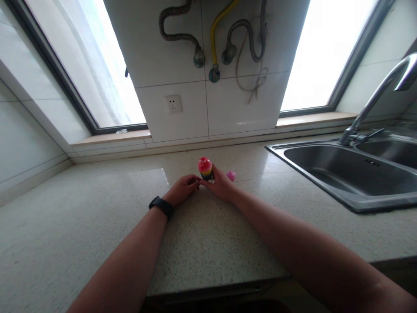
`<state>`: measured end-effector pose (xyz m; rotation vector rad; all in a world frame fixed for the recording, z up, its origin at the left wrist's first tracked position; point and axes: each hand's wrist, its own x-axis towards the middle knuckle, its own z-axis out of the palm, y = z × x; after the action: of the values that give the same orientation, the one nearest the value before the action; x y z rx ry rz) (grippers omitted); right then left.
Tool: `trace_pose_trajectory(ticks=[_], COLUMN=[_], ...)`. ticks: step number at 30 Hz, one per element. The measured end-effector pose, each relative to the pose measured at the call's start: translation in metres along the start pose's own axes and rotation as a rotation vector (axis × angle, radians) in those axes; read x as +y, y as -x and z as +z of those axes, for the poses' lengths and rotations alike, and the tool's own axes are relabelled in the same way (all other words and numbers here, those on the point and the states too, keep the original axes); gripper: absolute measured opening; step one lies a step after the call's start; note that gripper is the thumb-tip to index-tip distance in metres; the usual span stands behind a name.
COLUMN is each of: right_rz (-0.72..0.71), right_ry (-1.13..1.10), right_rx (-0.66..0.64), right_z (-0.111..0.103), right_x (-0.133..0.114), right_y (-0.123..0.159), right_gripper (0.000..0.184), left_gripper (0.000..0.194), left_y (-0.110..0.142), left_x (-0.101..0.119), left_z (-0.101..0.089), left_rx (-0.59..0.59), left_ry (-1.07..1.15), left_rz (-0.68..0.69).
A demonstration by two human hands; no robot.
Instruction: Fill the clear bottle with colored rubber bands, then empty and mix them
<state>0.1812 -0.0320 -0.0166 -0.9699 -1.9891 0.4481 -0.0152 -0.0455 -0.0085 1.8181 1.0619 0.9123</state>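
Near the middle of the counter stands a small round container point(204, 167) with a glossy red-pink top and a dark and yellow lower part. My right hand point(223, 184) is closed around its right side, and the thumb reaches left across its base. My left hand point(185, 188), with a black watch on the wrist, sits just left of the container. Its fingers are pressed together and touch the tip of my right thumb; whether anything is between them is too small to make out. A small pink piece point(231, 175) lies on the counter just beyond my right wrist.
The speckled pale counter point(107, 204) runs back to a tiled wall with a socket point(173, 104). Metal hoses and a yellow pipe point(213, 41) hang above. To the right is a steel sink point(339, 171) with a tall tap point(374, 100). Windows flank the wall.
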Motion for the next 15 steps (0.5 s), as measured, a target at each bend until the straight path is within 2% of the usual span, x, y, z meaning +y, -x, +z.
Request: trace_pose_trajectory(ticks=[7, 11, 15], right_rz=[0.000, 0.015, 0.030], right_ry=[0.012, 0.037, 0.017], right_rx=[0.094, 0.046, 0.062], right_z=[-0.0006, -0.0005, -0.0019], right_x=[0.0024, 0.0033, 0.0013], right_y=[-0.0009, -0.0004, -0.0003], right_gripper=[0.042, 0.043, 0.044], left_gripper=[0.033, 0.033, 0.033], left_y=[0.0001, 0.0007, 0.0007], left_x=[0.0000, 0.0018, 0.0018], left_z=[-0.0007, -0.0009, -0.0011], left_rx=[0.003, 0.007, 0.009], left_ry=[-0.023, -0.028, -0.029], left_rz=[-0.037, -0.033, -0.043])
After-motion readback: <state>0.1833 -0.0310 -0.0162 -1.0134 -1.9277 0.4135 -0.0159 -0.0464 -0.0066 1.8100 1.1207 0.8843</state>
